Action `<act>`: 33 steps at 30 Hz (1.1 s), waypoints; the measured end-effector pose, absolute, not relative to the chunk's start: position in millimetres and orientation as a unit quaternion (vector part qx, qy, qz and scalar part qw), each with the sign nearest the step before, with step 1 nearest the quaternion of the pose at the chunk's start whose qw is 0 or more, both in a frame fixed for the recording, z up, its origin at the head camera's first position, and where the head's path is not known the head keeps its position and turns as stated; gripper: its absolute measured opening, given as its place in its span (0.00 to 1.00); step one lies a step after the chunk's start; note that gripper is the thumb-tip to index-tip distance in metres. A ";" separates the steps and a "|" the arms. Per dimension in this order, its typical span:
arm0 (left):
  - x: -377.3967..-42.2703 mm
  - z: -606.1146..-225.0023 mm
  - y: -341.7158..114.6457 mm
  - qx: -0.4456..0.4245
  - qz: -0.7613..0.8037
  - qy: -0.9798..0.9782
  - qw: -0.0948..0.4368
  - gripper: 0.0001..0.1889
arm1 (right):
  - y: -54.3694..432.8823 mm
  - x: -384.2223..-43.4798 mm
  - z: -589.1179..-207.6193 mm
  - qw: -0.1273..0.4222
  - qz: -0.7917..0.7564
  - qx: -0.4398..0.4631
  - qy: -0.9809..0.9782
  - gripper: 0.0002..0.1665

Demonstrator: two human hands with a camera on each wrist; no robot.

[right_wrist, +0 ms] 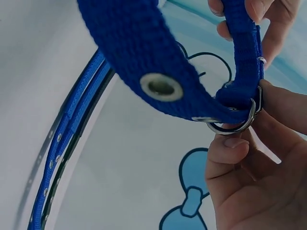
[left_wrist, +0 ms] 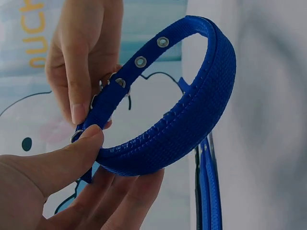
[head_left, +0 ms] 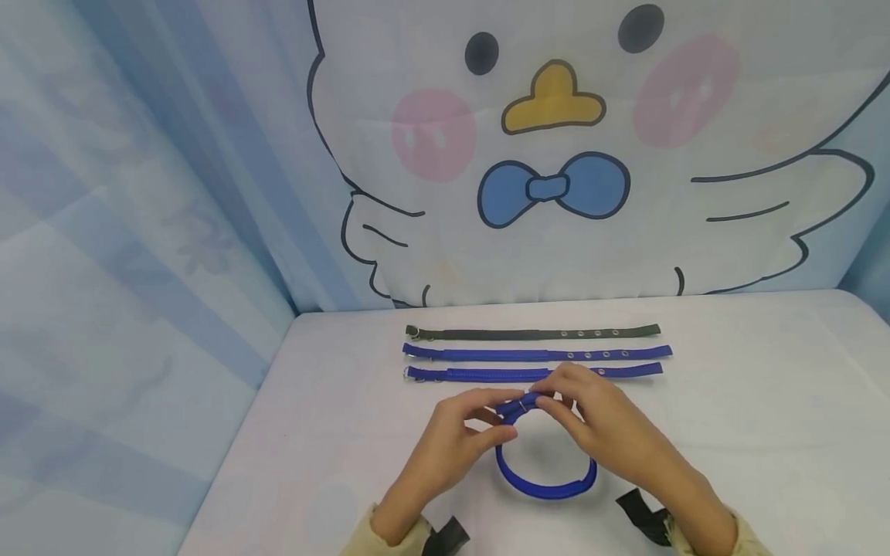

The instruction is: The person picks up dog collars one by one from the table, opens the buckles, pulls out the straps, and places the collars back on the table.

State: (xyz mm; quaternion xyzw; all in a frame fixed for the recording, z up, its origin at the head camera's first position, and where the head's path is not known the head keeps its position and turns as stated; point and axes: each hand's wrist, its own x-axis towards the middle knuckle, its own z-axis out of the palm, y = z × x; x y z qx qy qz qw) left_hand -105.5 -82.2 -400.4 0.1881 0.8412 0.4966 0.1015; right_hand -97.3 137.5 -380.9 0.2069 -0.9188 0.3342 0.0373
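A blue collar, a webbing strap with metal eyelets and a padded section, is bent into a loop above the white table. Its buckle end is at the top of the loop, between both hands. With thumb and fingers, my left hand pinches the strap left of the buckle. My right hand grips it at the buckle, beside a metal D-ring. In the right wrist view, the strap with an eyelet runs to the buckle. The left wrist view shows the padded section standing out from the hands.
Behind the hands, three collars lie flat in a row: a dark green one, a blue one and a nearer blue one, partly covered by the right hand. A printed curtain hangs along the table's back edge.
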 end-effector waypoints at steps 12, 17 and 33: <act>-104.2 -401.2 -81.7 0.188 0.511 0.834 0.085 0.19 | 134.4 -97.7 -384.7 0.075 0.349 0.177 -0.917 0.06; -103.2 -399.7 -80.5 0.178 0.519 0.832 0.085 0.19 | 132.5 -98.1 -385.9 0.096 0.357 0.172 -0.913 0.07; -102.9 -403.6 -77.1 0.170 0.538 0.822 0.076 0.17 | 127.2 -96.4 -390.0 0.130 0.370 0.121 -0.912 0.09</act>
